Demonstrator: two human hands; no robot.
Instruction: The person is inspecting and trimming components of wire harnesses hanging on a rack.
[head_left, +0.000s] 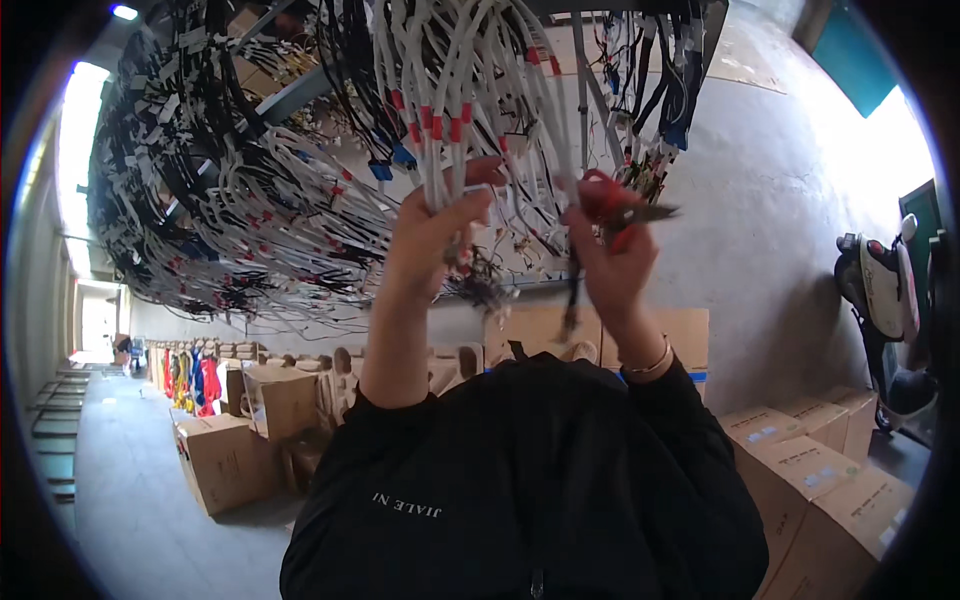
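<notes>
Hanging white cables [432,160] with red bands run down into my left hand [418,245], whose fingers and thumb curl round a bundle of them. Below that grip the loose ends [482,285], with small connectors, dangle and look blurred. My right hand [612,268] is closed on a pair of red-handled scissors [640,213], their blades pointing to the right, away from the bundle. Beside the right fingers a white cable [562,150] comes down; whether they pinch it too is hidden. A dark cable end [572,300] hangs just below, smeared by motion.
A dense mass of black and white wire harnesses [230,200] hangs at the far left. More harnesses [680,90] hang at the right of the rack. Cardboard boxes stand at the left [225,460] and lower right [800,470]. A scooter [885,290] is parked by the right wall.
</notes>
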